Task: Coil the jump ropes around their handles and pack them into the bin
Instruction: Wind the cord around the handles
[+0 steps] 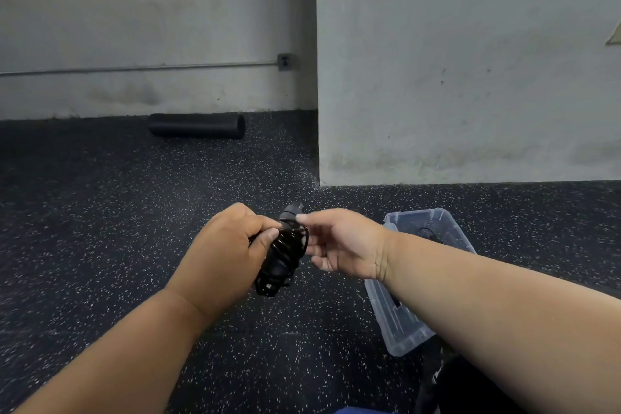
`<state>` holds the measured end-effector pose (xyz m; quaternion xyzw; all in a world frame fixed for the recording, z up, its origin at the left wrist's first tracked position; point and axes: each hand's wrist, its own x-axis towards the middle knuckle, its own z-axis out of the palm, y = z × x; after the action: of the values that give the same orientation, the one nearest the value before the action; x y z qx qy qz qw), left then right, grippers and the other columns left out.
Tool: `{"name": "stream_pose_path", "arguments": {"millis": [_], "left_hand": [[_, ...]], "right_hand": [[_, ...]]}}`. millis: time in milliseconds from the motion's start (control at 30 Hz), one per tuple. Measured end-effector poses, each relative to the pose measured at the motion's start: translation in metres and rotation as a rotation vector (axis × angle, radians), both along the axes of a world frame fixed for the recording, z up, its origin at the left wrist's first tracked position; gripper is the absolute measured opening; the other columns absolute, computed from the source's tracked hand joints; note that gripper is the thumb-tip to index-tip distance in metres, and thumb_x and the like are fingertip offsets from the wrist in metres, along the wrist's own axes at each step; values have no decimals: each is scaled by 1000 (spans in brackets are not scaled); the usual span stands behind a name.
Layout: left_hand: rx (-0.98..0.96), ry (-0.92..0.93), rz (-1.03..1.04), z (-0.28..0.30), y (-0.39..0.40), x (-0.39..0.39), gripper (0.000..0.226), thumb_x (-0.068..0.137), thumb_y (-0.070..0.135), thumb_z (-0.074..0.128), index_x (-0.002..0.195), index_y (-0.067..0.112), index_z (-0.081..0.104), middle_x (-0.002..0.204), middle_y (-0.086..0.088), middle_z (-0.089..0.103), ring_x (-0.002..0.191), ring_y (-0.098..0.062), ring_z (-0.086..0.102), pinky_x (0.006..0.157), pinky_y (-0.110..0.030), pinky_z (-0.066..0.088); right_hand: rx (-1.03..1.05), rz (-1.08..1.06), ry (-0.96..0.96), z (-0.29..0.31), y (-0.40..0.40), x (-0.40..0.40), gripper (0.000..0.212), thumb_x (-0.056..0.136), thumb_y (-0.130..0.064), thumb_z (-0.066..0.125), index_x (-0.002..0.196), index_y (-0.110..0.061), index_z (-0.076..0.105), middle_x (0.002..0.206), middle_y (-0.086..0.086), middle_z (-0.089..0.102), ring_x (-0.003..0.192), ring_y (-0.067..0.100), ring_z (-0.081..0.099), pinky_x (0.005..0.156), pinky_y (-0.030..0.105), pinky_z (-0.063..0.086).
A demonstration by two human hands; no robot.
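Two hands on glossy black jump rope [285, 252] coil – L hand [232, 252] grips handles, R hand [339, 245] pinches loop

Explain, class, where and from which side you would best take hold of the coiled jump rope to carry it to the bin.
Grip the jump rope round its wrapped middle, from the left, as the left hand does. The bundle tilts up and away, and fingers closed across the coils should keep them from unwinding. The bin lies to the right.
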<state>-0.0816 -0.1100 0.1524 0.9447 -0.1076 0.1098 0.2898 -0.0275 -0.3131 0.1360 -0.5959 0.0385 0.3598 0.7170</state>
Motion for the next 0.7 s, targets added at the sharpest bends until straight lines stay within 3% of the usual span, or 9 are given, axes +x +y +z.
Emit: {"name": "stream_pose_path", "arguments": {"millis": [67,200,400,567,700], "left_hand": [[11,-3,-3,2,-2,-2,19,102,28,65,116,34,78,91,18,55,91,4,53,77,-9,38],[29,-21,35,2,-6,-4,16,99,26,69,110,34,78,91,17,58,88,0,56,77,-14,41],[-82,12,98,-3,-6,-1,8,95,27,76,95,36,77,91,16,62,88,1,59,78,-17,43],[-180,65,122,-5,-6,4,18,92,25,78,84,41,74,93,16,66,90,2,61,81,-22,49],[-294,135,181,-14,-4,8,14,92,23,79,84,34,76,93,13,71,89,-1,66,87,-32,56]], "right_hand": [[-7,7,-39,-4,0,1,18,101,-19,62,84,-20,67,77,-2,61,67,7,56,60,20,49],[-69,-8,-244,-8,2,-1,18,98,-8,69,82,-16,64,73,0,65,66,11,57,56,21,48],[-315,-76,-644,-4,7,-8,18,94,-12,75,80,-17,65,55,-11,51,57,10,51,54,27,52],[-344,-15,-619,-2,5,-7,7,96,-14,69,89,-14,70,71,-4,62,72,13,60,59,27,57],[-321,68,-550,-6,5,-7,4,94,-8,71,96,-11,69,67,-10,62,66,6,60,63,28,58]]}}
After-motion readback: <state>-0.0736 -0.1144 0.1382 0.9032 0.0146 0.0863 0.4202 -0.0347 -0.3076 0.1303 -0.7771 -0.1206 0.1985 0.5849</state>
